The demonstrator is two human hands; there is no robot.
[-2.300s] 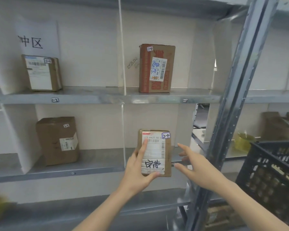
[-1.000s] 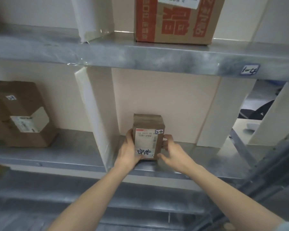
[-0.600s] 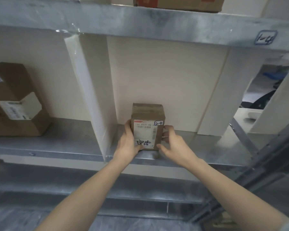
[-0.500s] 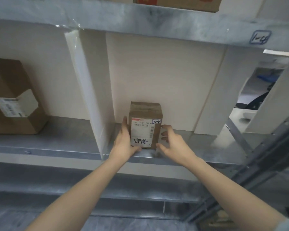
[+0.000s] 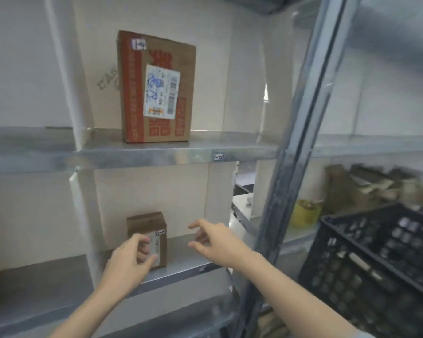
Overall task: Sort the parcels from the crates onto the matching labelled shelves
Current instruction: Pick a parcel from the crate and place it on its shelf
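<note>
Judged the small brown cardboard parcel (image 5: 145,225), upright near the front edge of the lower grey metal shelf (image 5: 178,263) just right of the white divider panel (image 5: 83,215), liable to topple forward if snagged by a curled finger. Saw the left hand (image 5: 130,262) loosely curled in front of its label, gripping nothing, contact unclear; found the right hand (image 5: 213,242) relaxed, half spread, empty, apart on the parcel's right.

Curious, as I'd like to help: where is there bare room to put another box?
Lower metal shelf: bare between the small brown cardboard parcel and the right-hand white divider panel. Upper metal shelf: bare right of the tall red-printed carton. Crowded: the far-right shelf, piled with cardboard boxes.
</note>
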